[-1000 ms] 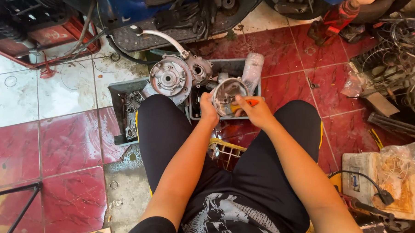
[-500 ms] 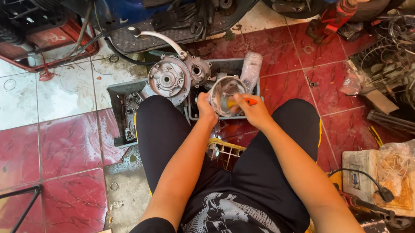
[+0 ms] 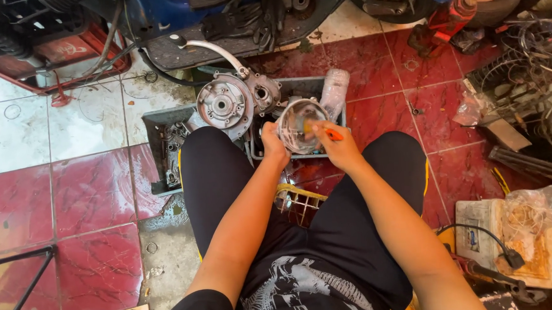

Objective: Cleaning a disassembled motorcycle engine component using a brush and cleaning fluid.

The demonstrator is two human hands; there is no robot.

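Left hand [image 3: 273,143] is closed around the left rim of a round metal bowl-shaped part [image 3: 299,120], fingers wrapped on the edge, holding it tilted with the open face toward the camera. Right hand [image 3: 339,148] is pinched shut on a small orange-handled tool [image 3: 331,134], its tip reaching into the hollow of the round part (tip is blurred, exact contact point unclear). The part sits above a grey plastic tray [image 3: 343,113] on the floor, just in front of the person's knees. Leaning in the tray's far right corner is a pale cylindrical piece wrapped in plastic [image 3: 334,92]. Just left of the round part stands a grey engine side cover [image 3: 225,104] with a round hub, a curved metal lever with a black tip [image 3: 210,48] rising off it. Further left lies a second dark tray [image 3: 159,144] with small metal bits inside. The person sits with black-trousered legs [image 3: 212,175] spread, a yellow wire basket [image 3: 299,200] on the floor between them. Floor is red and white tile [image 3: 75,192]. At lower right a white box [image 3: 484,242] with a clear plastic bag on it, black cable across it. Red bottle [image 3: 451,17] at top right, tangled wire scrap [image 3: 529,60] at the right edge.
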